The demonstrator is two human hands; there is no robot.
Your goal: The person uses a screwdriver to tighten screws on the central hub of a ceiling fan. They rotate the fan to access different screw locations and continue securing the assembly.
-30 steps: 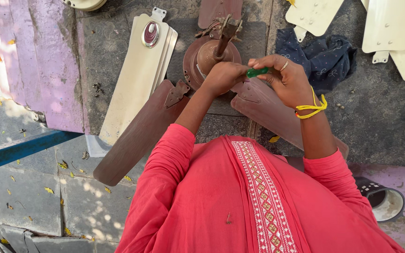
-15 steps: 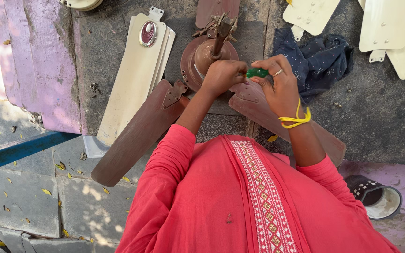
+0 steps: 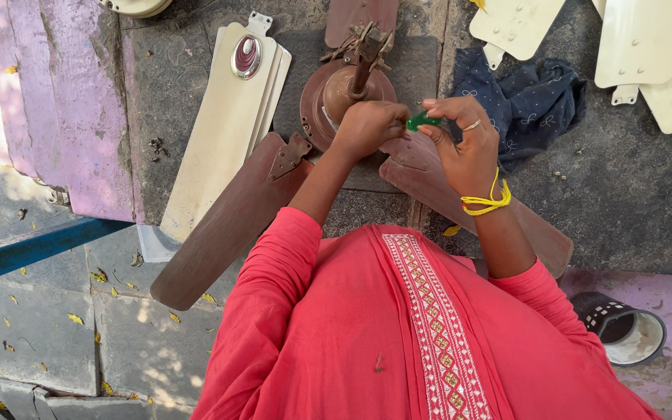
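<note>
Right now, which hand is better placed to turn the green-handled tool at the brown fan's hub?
Probably the right hand: its fingertips pinch the green tool handle. The left hand is fisted beside the fan motor hub, seemingly steadying the tip.

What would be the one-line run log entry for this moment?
left hand: fist above brown fan | right hand: pinches green handle | blue cloth right | cream blades left

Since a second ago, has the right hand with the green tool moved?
No, hardly: the right hand still holds the green tool just right of the brown fan motor, beside the left hand. Only the camera shifted.
</note>
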